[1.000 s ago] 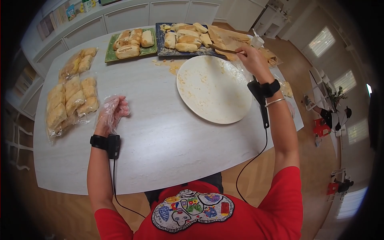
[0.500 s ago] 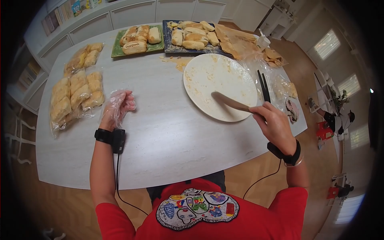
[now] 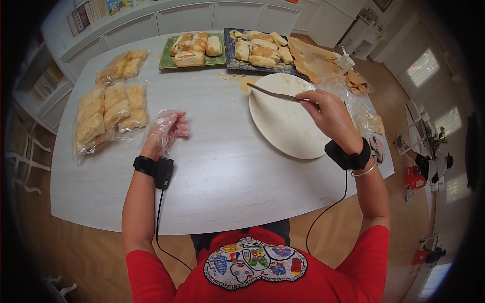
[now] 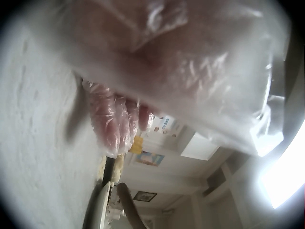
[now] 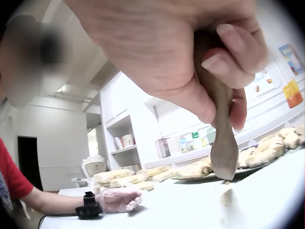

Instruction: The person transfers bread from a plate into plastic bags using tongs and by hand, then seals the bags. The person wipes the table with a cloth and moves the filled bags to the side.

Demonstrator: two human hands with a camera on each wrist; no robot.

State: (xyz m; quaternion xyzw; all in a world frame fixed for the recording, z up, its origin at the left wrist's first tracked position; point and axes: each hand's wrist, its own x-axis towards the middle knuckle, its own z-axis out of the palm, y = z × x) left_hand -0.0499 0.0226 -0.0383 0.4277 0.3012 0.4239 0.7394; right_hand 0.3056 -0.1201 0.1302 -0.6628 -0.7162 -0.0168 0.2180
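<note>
In my right hand (image 3: 331, 116) I grip a brown wooden spreader (image 3: 273, 94) by its handle, fingers and thumb curled round it. Its blade points left, over the upper left rim of a large white plate (image 3: 298, 134) marked with pale crumbs and smears. The right wrist view shows the broad flat tip of the spreader (image 5: 224, 160) angled down. My left hand (image 3: 167, 129), in a clear plastic glove, rests on the table with loosely bent fingers and holds nothing. Up close in the left wrist view, the crinkled glove covers much of the picture.
Bagged bread rolls (image 3: 111, 113) lie left of my left hand. Filled rolls sit on a green plate (image 3: 165, 61) and a dark blue tray (image 3: 233, 64) at the back. Brown paper (image 3: 313, 58), a white cup (image 3: 345, 61) and plastic bags (image 3: 371, 118) stand along the right.
The right hand came from the far side near the paper, swept the spreader toward me over the plate, then moved it up and left to the far rim. The left hand stays on the table.
</note>
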